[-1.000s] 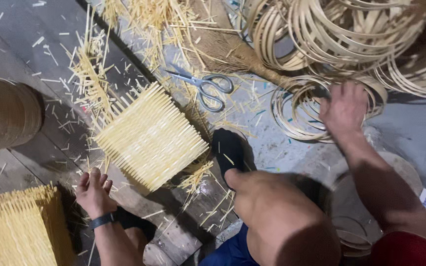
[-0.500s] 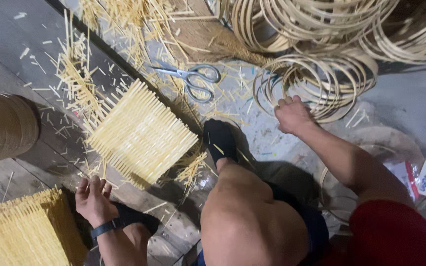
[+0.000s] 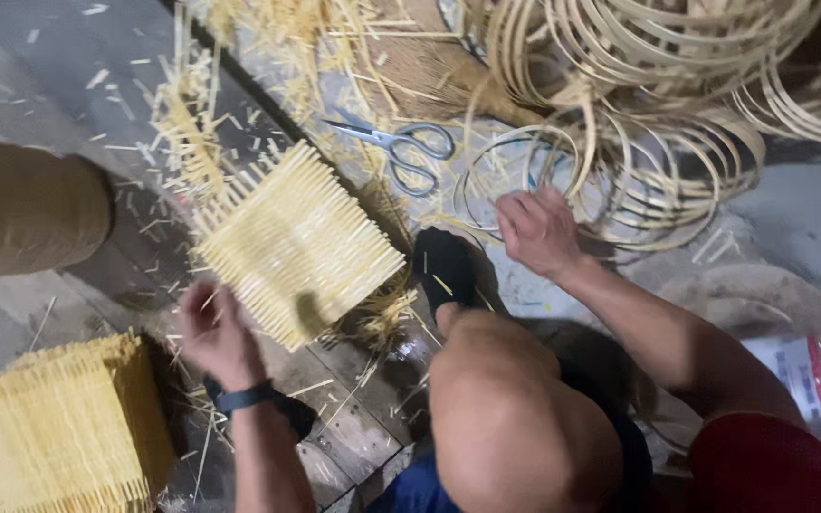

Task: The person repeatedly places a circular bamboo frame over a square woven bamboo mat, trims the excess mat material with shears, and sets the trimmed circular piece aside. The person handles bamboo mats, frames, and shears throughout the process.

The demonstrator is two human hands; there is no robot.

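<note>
Splinter-strewn plank floor (image 3: 68, 66); hands spread: left hand (image 3: 216, 332) at woven panel (image 3: 296, 242), right hand (image 3: 536, 228) on cane coils (image 3: 639, 123).

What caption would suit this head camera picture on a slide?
Seated on the floor, a person's left hand touches a woven cane panel while the right hand reaches into coiled cane rings beside scissors.

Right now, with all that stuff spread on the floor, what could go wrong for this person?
The scissors lie open on the floor just beyond the right hand, so a reach might meet the blades. That hand is at a tangle of cane coils, which could spring or snag fingers. The left hand touches a woven panel with stiff protruding stick ends, and loose splinters nearby might prick skin.
</note>
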